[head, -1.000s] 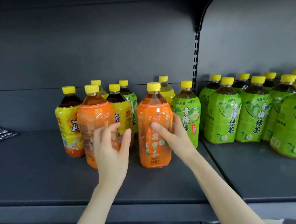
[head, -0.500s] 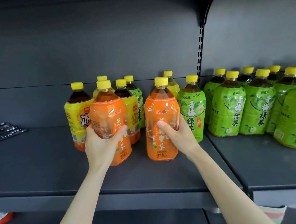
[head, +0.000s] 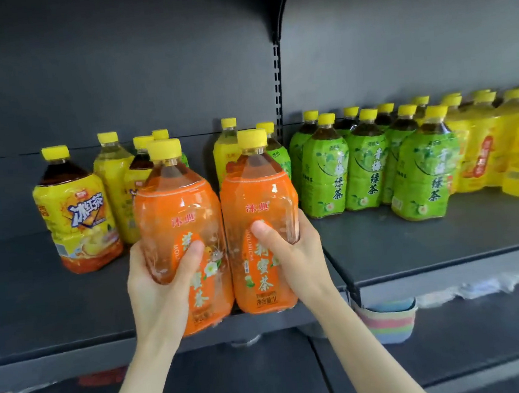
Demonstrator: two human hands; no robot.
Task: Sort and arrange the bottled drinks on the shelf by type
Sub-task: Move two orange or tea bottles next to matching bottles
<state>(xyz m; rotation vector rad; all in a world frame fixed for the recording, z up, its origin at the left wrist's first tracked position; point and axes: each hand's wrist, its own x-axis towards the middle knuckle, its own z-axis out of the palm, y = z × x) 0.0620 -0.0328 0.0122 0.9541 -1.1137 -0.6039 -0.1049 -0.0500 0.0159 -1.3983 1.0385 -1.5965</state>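
Two orange-labelled tea bottles with yellow caps are side by side at the front edge of the dark shelf. My left hand grips the left orange bottle, which is lifted and pulled toward me past the shelf edge. My right hand grips the right orange bottle, its base about level with the shelf edge. Behind them stand yellow-labelled iced tea bottles on the left and several green-labelled green tea bottles on the right section.
A group of all-yellow bottles fills the far right of the shelf. A slotted upright divides the two shelf sections. A pastel striped item hangs below the right shelf. Bare shelf surface lies at the front left.
Both hands closed on the orange bottles, drew them together and pulled them forward to the shelf's front edge. The view shifted right, revealing the yellow bottles.
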